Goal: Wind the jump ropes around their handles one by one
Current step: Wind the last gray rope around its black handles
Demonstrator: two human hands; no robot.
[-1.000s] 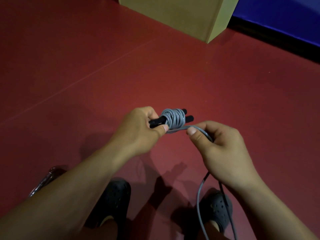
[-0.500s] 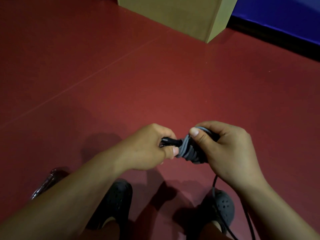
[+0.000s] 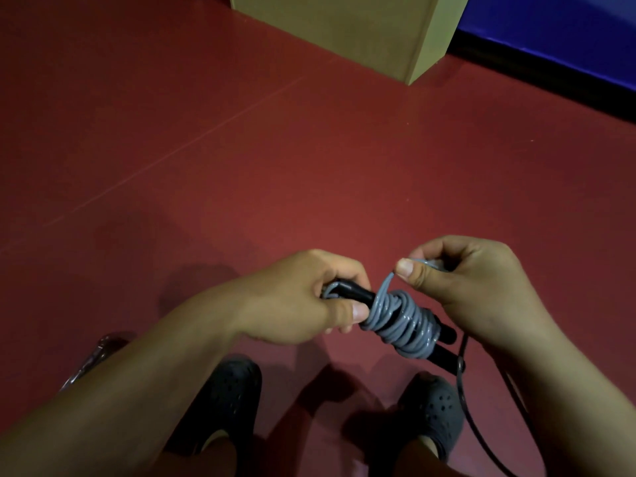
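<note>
Two black jump rope handles (image 3: 358, 295) lie side by side with several turns of grey rope (image 3: 401, 321) wound around their middle. My left hand (image 3: 306, 297) grips the handles' left end, thumb against the coil. My right hand (image 3: 461, 280) pinches the free rope just above and to the right of the coil, between thumb and fingers. From there the loose rope (image 3: 463, 390) hangs down past the handles' right ends toward the floor.
A tan cardboard box (image 3: 347, 25) stands on the red floor at the top. A blue mat with a black edge (image 3: 568, 32) fills the top right corner. My two dark clogs (image 3: 435, 411) are below the hands. Something shiny lies at the lower left (image 3: 89, 363).
My right hand has lifted off the coil and pulled the rope up and to the right. The handles have tilted so their right ends point down. The coil shows more turns than a second ago.
</note>
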